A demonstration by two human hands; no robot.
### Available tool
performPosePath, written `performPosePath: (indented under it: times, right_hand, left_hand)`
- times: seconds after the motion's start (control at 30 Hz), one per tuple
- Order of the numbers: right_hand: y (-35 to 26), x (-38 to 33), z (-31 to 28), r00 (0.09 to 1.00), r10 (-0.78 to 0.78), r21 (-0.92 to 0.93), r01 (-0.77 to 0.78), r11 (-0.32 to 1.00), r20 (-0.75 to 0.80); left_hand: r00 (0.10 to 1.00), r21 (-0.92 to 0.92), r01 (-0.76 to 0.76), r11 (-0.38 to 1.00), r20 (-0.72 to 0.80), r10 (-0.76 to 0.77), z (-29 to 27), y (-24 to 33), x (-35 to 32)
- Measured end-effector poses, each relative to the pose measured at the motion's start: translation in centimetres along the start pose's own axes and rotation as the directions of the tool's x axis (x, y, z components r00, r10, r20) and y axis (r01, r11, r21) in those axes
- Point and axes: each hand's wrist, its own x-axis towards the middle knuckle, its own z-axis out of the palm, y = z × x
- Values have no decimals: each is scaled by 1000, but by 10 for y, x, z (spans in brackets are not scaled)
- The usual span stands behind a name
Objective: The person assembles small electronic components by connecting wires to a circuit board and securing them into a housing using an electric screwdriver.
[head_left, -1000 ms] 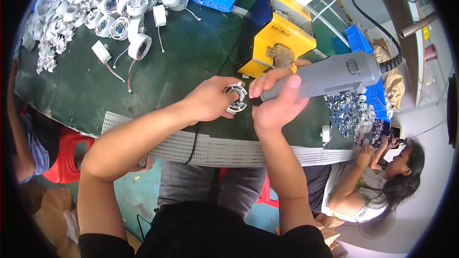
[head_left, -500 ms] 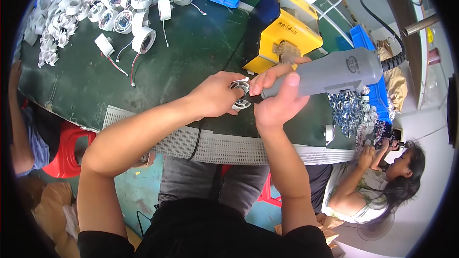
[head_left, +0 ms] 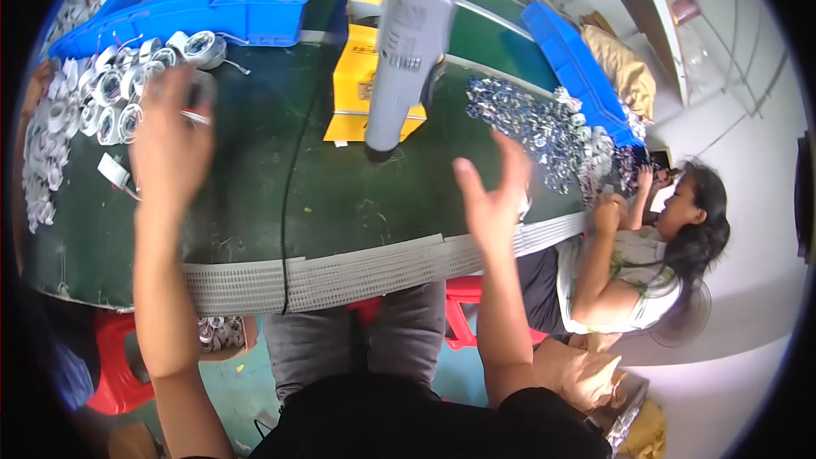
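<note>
My left hand (head_left: 174, 140), smeared by motion, is over the left of the table beside a pile of white round housings (head_left: 109, 89). A blurred white ring-shaped housing (head_left: 202, 95) shows at its fingers and seems held there. My right hand (head_left: 497, 191) is raised over the table with thumb and fingers spread, holding nothing. Between the hands hangs a grey electric screwdriver (head_left: 408, 59), its dark tip pointing down in front of a yellow box-shaped machine (head_left: 353, 76). A single white housing with a wire (head_left: 113, 172) lies apart, left of my left wrist.
Blue bins stand at the back left (head_left: 280, 17) and right (head_left: 578, 76). Small dark and silvery parts (head_left: 527, 123) are heaped on the right. A grey perforated strip (head_left: 365, 276) lines the near edge; a black cable (head_left: 289, 187) crosses the table. Another person (head_left: 629, 263) sits at right.
My hands have parted: the left has swung to the pile with the housing, and the right has released the screwdriver and moved right. The screwdriver now hangs upright. The view has shifted.
</note>
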Motion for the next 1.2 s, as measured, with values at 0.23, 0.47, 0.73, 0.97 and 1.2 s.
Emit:
performPosePath:
  times: [0.23,0.47,0.73,0.97,1.2]
  right_hand:
    - [101,-36,-57,916,364,-291,-307,906,169]
    - [-58,-48,23,966,-201,489,96,867,166]
    - [-75,6,29,899,-298,783,-75,618,322]
    - [-80,25,46,934,30,659,-274,700,356]
    - [-75,1,70,865,191,802,-502,322,465]
  left_hand:
    - [995,-343,-93,935,-1,99,-17,58,-3]
    - [333,-387,921,-50,713,617,17,111,-70]
    - [898,-899,147,412,296,325,14,90,-46]
    - [927,-760,-154,631,109,358,10,82,-36]
    - [951,-732,-184,656,37,307,14,84,-35]
